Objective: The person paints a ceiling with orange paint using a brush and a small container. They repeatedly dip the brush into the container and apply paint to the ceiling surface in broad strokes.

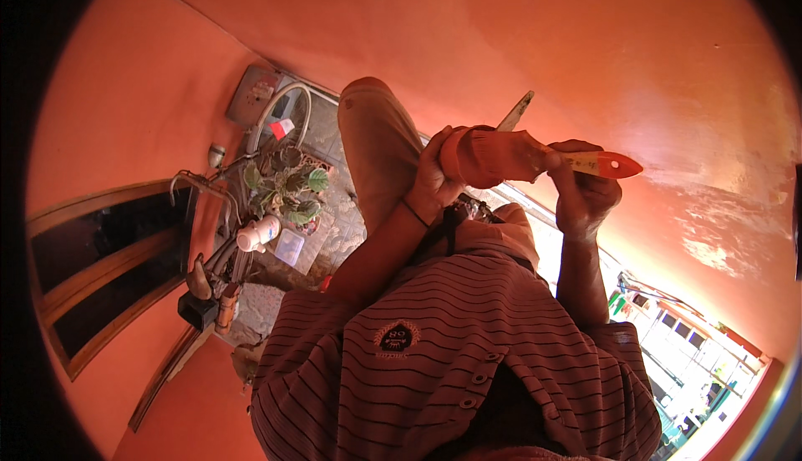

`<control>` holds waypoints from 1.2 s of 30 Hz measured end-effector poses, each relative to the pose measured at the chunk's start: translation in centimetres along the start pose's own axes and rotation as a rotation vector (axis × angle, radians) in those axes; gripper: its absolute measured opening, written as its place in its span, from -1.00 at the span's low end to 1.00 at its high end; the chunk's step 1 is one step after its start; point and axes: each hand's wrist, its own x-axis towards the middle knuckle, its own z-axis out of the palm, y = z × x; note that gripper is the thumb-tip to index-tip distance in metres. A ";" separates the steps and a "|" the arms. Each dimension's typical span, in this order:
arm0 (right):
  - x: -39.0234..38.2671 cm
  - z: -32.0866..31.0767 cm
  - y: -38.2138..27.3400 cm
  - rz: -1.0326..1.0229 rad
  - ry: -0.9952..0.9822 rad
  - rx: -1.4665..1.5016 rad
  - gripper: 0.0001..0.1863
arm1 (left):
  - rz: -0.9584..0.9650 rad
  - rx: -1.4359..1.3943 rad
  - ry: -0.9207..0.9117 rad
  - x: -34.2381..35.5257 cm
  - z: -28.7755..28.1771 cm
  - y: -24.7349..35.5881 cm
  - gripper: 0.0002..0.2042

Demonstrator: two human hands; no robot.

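Head view — paintbrush [614, 165] in right hand [582, 198], orange container [489, 157] in left hand [432, 178]

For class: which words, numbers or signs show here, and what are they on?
Round shirt emblem: letters and a number, upside down; not quoted here.
Red-tipped handle: dark marks, too small to read.
Grey box: any print too blurred.

Left hand [433, 173] curled, forearm [383, 248] slanting inward; right hand [590, 198] raised (forearm [583, 281] near upright), fingers [569, 183] bent.
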 end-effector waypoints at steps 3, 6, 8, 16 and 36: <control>0.1 -0.6 0.3 0.116 0.044 0.079 -0.82 | -0.004 -0.009 -0.027 0.1 -0.4 -0.1 -0.61; 0.3 -0.9 0.8 0.155 0.069 0.166 -0.81 | -0.011 -0.029 0.033 0.2 -0.9 0.0 -0.48; 0.3 -0.9 1.0 0.159 0.073 0.211 -0.81 | -0.003 -0.019 -0.022 0.3 -1.3 0.0 -0.48; -0.9 0.6 1.1 -0.158 -0.182 -0.061 -0.87 | -0.020 -0.005 0.018 0.2 -1.7 0.2 -0.41; -0.5 0.7 0.5 -0.109 -0.199 -0.042 -0.92 | -0.005 -0.022 0.029 -0.2 -0.2 0.0 -0.63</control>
